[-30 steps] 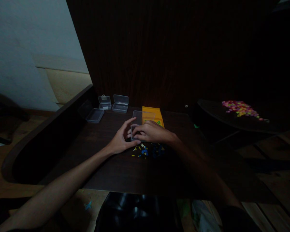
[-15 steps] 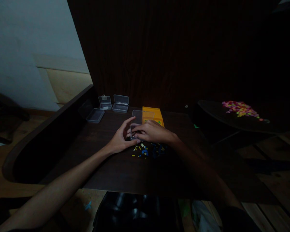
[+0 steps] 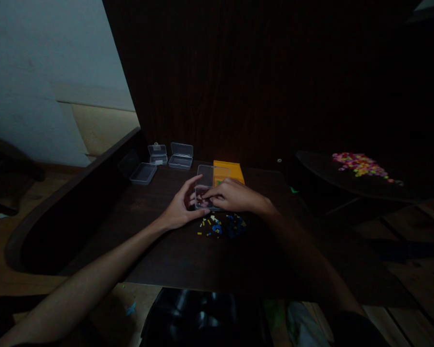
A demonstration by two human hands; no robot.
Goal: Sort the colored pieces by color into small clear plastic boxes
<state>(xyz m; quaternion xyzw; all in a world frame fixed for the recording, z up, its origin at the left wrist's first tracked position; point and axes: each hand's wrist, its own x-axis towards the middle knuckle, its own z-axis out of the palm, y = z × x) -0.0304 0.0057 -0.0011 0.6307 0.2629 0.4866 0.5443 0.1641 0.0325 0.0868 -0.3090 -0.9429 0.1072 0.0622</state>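
A small clear plastic box [image 3: 198, 205] with its lid raised stands on the dark table, small dark pieces inside it. My left hand [image 3: 181, 207] grips the box's left side, thumb along the front and fingers behind. Over the right part of the box is my right hand [image 3: 235, 195], its index finger reaching in and the other fingers curled. Whether a small piece is in those fingers is hidden. Just in front of the box lie several tiny yellow, white and blue toy bricks [image 3: 216, 227], with darker blue ones [image 3: 236, 224] in shadow to their right.
Behind my right hand stands an open yellow box [image 3: 235, 169]. Clear open cases [image 3: 181, 161] sit at the back left, another clear case [image 3: 143, 173] nearer the side panel. Colourful beads [image 3: 361, 165] are heaped on a dark surface at right. A tall dark panel [image 3: 238, 86] rises behind the table.
My right hand has shifted slightly right, and its fingers have drawn back and curled, exposing more of the box's inside. My left hand keeps its place on the box.
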